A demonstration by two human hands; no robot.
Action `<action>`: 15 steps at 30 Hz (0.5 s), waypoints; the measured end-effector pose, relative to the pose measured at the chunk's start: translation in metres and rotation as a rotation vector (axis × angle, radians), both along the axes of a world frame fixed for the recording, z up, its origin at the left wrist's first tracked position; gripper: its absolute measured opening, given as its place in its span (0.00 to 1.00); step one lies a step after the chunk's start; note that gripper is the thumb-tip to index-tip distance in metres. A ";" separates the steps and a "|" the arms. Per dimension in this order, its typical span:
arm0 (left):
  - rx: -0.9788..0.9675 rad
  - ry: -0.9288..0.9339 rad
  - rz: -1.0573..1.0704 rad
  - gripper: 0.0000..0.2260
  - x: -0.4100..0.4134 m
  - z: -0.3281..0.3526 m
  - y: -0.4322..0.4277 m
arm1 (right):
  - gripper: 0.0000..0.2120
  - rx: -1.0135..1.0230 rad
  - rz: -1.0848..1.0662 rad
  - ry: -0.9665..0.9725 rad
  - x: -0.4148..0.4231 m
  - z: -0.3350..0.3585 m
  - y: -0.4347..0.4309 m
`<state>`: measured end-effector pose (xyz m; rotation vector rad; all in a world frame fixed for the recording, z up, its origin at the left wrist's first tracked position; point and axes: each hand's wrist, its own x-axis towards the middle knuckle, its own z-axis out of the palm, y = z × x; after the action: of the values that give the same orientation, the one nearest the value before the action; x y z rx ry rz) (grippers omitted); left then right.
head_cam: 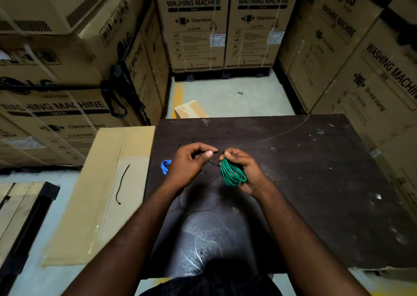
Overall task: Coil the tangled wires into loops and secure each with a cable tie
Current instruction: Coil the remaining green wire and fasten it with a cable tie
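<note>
While right grip [247,170] holds coil [231,174], left [187,163] pinches tie [214,163].

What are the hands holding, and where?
The right hand grips the green wire coil round its far end; the left hand pinches a thin black cable tie near its tip.

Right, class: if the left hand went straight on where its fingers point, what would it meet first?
Probably the right hand, holding the coil of green wire, just past the thin black cable tie the left hand pinches.
</note>
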<state>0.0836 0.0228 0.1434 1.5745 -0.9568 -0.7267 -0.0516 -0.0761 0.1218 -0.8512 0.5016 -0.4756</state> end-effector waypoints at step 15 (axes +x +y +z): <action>0.023 -0.023 -0.005 0.06 -0.004 0.007 0.002 | 0.02 0.045 0.009 0.002 -0.001 0.003 0.006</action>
<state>0.0796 0.0252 0.1499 1.6039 -0.9721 -0.7269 -0.0526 -0.0701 0.1245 -0.8103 0.5090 -0.4539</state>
